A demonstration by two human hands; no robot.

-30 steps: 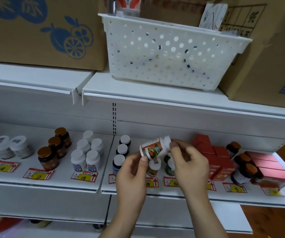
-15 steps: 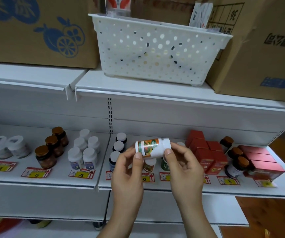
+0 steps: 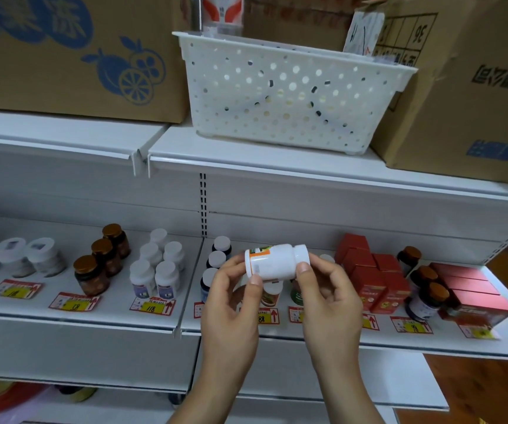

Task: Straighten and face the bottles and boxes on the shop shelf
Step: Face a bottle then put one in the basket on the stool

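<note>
A white pill bottle [image 3: 275,261] with an orange-edged label lies sideways in the air in front of the shelf [image 3: 323,332], its cap pointing right. My left hand [image 3: 231,298] grips its base end and my right hand [image 3: 329,298] pinches the cap end. The plain white side of the bottle faces me. Behind the hands stand dark bottles with white caps [image 3: 217,258], partly hidden. Red boxes [image 3: 369,270] stand in rows to the right, with brown-capped dark bottles [image 3: 427,289] and flat red boxes [image 3: 473,289] beyond.
To the left stand white bottles [image 3: 158,267], amber jars [image 3: 99,261] and wide white-lidded tubs [image 3: 26,255]. Price tags line the shelf front. On the upper shelf sit a perforated white basket [image 3: 286,93] and cardboard cartons [image 3: 63,50].
The bottle has been rolled between my hands, so the colourful label has turned away and the white side now shows. The view has shifted a little.
</note>
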